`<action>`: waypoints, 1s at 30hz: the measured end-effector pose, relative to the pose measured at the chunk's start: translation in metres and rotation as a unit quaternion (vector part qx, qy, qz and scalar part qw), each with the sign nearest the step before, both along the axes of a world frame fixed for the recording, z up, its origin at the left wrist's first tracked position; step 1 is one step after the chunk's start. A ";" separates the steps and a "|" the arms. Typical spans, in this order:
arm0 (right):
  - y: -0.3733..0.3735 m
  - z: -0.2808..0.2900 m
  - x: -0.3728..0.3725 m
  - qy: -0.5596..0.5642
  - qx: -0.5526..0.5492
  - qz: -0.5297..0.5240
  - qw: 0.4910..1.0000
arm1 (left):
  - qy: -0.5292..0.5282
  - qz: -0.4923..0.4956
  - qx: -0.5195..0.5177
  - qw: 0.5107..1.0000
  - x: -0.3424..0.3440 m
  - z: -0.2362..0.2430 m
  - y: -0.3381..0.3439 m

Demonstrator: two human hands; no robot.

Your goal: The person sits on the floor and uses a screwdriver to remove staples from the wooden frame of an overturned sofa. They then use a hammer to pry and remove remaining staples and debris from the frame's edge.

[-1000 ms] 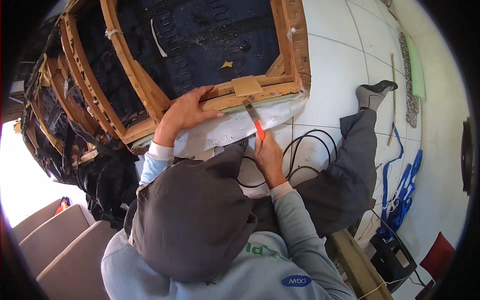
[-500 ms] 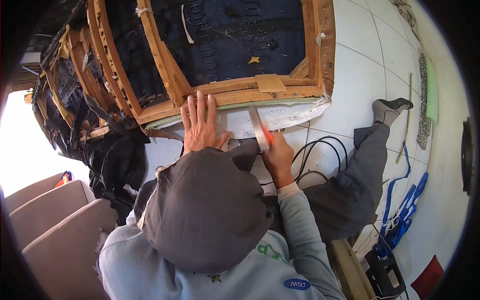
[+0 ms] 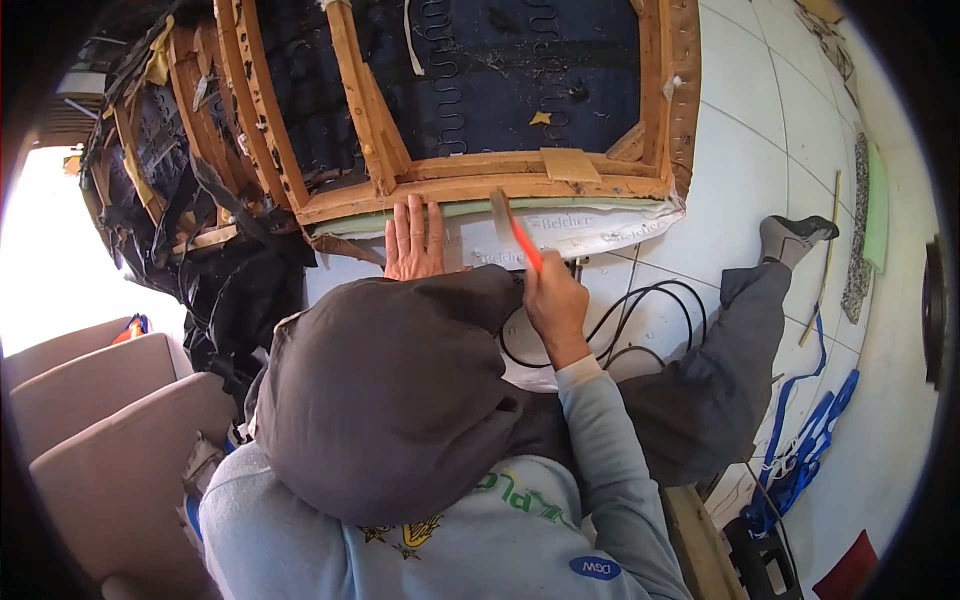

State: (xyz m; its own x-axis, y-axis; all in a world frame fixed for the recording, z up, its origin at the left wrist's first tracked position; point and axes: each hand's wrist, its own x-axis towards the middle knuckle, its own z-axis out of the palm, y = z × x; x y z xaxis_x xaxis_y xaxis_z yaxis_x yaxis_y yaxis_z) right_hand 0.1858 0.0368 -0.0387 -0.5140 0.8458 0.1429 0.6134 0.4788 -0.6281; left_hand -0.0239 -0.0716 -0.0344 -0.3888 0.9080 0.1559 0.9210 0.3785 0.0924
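Observation:
My left hand (image 3: 414,240) lies flat, fingers stretched, on the white printed fabric (image 3: 560,225) along the near edge of the wooden frame (image 3: 470,190). A thin green layer shows between fabric and wood. My right hand (image 3: 556,303) is closed around a red-handled tool (image 3: 523,240) with a long metal end; motion blurs it, so I cannot tell its exact kind. Its tip meets the frame's near rail, to the right of my left hand. My bent, grey-trousered knee (image 3: 390,390) hides my left wrist and forearm.
Inside the frame are zigzag springs (image 3: 450,90) over dark cloth. A torn frame with black rags (image 3: 215,320) lies left, beige cushioned panels (image 3: 130,440) nearer. Black cable (image 3: 640,300) coils on the tiles (image 3: 740,190) by my outstretched leg. Blue straps (image 3: 810,450) lie right.
The view has shifted, so the frame sits farther right and higher. My left hand has slid down off the wooden rail onto the fabric. The tool's tip has come up to the rail.

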 end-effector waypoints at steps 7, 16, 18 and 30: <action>-0.011 -0.011 -0.011 0.103 0.061 0.035 0.992 | -0.024 0.051 0.021 0.998 0.002 0.013 -0.006; -0.011 0.009 -0.028 0.006 0.033 0.070 0.997 | -0.044 0.123 0.064 0.989 -0.010 -0.002 -0.032; -0.009 0.024 -0.029 0.093 0.082 0.094 0.988 | -0.059 0.115 0.065 0.989 -0.007 0.002 -0.028; -0.014 0.015 -0.028 0.037 -0.010 0.017 0.999 | -0.099 0.096 0.034 0.990 -0.019 0.030 -0.011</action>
State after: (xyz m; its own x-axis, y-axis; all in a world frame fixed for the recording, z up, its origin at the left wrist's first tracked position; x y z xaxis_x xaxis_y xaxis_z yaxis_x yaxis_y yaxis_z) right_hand 0.1577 0.0226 -0.0237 -0.5317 0.8308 0.1645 0.5484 0.4858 -0.6806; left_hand -0.0425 -0.0824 -0.0047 -0.5826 0.8041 0.1179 0.7935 0.5315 0.2963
